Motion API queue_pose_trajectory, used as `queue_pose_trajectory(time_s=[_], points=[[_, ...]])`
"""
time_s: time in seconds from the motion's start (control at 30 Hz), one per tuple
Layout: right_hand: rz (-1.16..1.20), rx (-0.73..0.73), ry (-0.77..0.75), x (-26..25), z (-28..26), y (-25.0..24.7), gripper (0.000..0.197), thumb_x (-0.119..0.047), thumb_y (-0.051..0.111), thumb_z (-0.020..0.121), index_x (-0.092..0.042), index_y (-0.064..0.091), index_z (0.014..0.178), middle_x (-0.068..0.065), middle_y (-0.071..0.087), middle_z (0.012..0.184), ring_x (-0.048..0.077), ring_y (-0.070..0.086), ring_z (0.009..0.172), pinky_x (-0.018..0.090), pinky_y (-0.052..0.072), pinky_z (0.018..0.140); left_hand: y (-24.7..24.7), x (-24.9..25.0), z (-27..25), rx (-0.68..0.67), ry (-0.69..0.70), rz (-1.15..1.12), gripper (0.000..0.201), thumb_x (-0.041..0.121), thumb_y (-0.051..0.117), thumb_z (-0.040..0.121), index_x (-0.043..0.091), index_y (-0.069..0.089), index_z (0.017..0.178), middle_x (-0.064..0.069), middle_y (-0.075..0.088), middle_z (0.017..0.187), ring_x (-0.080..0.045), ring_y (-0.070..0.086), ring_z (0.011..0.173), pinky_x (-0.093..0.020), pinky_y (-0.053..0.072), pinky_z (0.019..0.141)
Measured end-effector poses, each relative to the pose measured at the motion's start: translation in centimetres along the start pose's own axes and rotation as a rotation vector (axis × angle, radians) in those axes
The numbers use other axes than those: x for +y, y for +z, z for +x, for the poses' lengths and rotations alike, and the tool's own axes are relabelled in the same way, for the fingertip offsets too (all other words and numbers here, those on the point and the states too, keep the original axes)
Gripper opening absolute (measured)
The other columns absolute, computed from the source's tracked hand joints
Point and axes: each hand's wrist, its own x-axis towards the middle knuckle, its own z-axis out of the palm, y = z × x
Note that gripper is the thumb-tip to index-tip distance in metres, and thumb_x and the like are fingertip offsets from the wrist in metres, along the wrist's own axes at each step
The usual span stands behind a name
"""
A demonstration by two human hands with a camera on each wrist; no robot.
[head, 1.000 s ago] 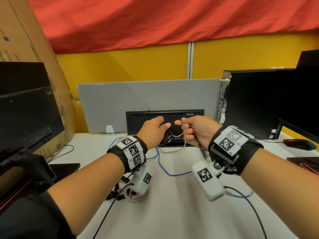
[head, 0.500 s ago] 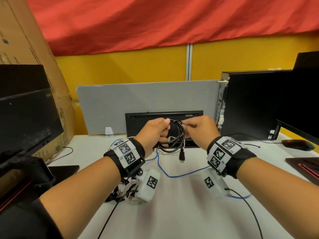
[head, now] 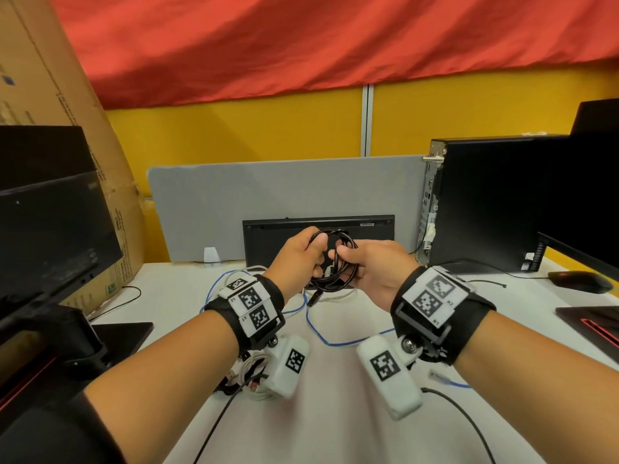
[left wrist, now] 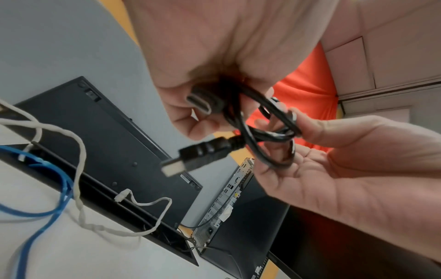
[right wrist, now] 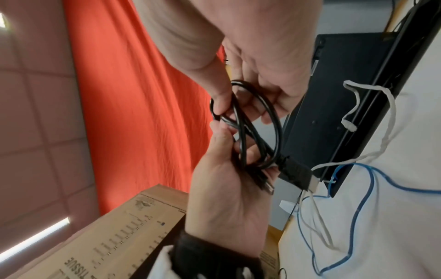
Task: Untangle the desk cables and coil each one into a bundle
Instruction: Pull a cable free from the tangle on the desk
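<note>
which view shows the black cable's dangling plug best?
Left wrist: the plug hangs large and unobstructed below the black cable coil, metal tip visible. Right wrist shows it smaller, side-on. Head shows only a tiny dark end.

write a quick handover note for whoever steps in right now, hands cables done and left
Left hand: grips the coiled black cable, held above the desk.
Right hand: fingers pinch the same coil from the other side; one plug hangs free.
Done: black cable looped into a coil, not yet set down.
Left: blue cable and white cable lie loose on the desk; a tangle sits under the left wrist.
</note>
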Motion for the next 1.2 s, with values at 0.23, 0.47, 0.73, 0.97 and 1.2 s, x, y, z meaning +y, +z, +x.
queue_pose_trajectory(time_s=[0.23, 0.47, 0.73, 0.97, 1.2], points=[[0.283, -0.19, 0.138, -0.4, -0.1, -0.1, 0.023, 0.002, 0.035, 0.099, 0.002, 0.058, 0.097, 0.008, 0.058, 0.067, 0.017, 0.059, 0.053, 0.037, 0.053, 0.065, -0.2, -0.4, -0.7, -0.002, 0.154, 0.178, 0.019, 0.018, 0.04, 0.103, 0.02, 0.052, 0.088, 0.005, 0.045, 0.062, 0.001, 0.042, 0.049, -0.014, 0.041, 0.05], [-0.173, -0.177, -0.099, 0.9, -0.1, 0.7, 0.018, 0.008, 0.059, 0.084, -0.005, 0.066, 0.094, 0.006, 0.064, 0.074, 0.017, 0.06, 0.065, 0.033, 0.052, 0.07, 0.0, -1.0, -0.4, 0.106, 0.219, 0.394, 0.018, 0.028, 0.038, 0.103, 0.017, 0.05, 0.096, -0.008, 0.064, 0.079, -0.023, 0.062, 0.067, -0.035, 0.055, 0.06], [-1.214, 0.125, -0.404, 0.6, 0.4, 0.3, 0.008, -0.024, 0.062, 0.084, -0.019, 0.059, 0.089, -0.001, 0.062, 0.079, 0.012, 0.059, 0.067, 0.022, 0.041, 0.051, 0.2, -0.6, -0.2, 0.175, 0.274, 0.794, 0.019, 0.035, 0.036, 0.103, 0.017, 0.044, 0.1, 0.005, 0.054, 0.071, -0.016, 0.055, 0.059, -0.035, 0.049, 0.052], [-1.339, 0.183, -0.241, -0.4, 0.3, 0.1, 0.02, -0.024, 0.064, 0.085, -0.009, 0.065, 0.071, 0.006, 0.07, 0.066, 0.019, 0.07, 0.065, 0.032, 0.06, 0.066, 0.0, -1.7, 0.4, 0.207, 0.282, 1.202, 0.016, 0.034, 0.042, 0.102, 0.019, 0.038, 0.103, 0.006, 0.047, 0.074, -0.01, 0.041, 0.049, -0.024, 0.029, 0.045], [-0.554, 0.03, -0.059, 0.2, 0.2, 0.2, 0.015, -0.011, 0.061, 0.093, 0.001, 0.067, 0.085, 0.011, 0.064, 0.076, 0.017, 0.061, 0.067, 0.027, 0.055, 0.068, -1.5, -1.9, 0.8, 0.215, 0.269, 1.0, 0.021, 0.035, 0.038, 0.102, 0.015, 0.043, 0.102, 0.008, 0.044, 0.067, -0.016, 0.048, 0.055, -0.033, 0.043, 0.05]])
